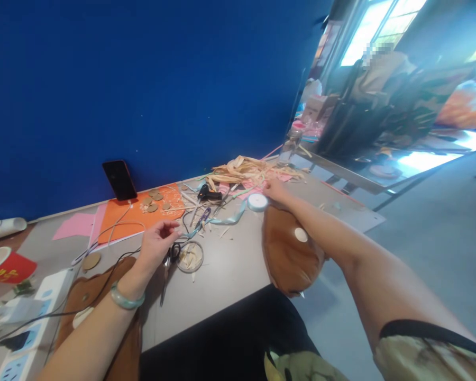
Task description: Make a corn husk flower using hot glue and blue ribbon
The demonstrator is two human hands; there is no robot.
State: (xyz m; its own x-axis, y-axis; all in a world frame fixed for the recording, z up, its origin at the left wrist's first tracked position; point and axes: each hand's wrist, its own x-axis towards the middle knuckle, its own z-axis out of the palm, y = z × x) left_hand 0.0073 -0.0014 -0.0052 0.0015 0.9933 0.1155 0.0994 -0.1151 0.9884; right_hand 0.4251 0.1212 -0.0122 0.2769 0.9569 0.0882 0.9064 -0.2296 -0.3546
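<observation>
My left hand hovers palm up over the grey table, its fingers curled loosely, with nothing visible in them. A pair of black-handled scissors and a small round dish of straw scraps lie just to its right. My right hand is stretched far forward, its fingers down on the pile of dried straw strips. A white ribbon spool with a pale blue ribbon tail sits just beside that hand. A brown cushion lies under my right forearm.
A black phone leans on the blue wall above orange paper with round wooden discs. A black glue gun, pink paper, a red paper cup, a power strip and cables lie at left. A person sits at back right.
</observation>
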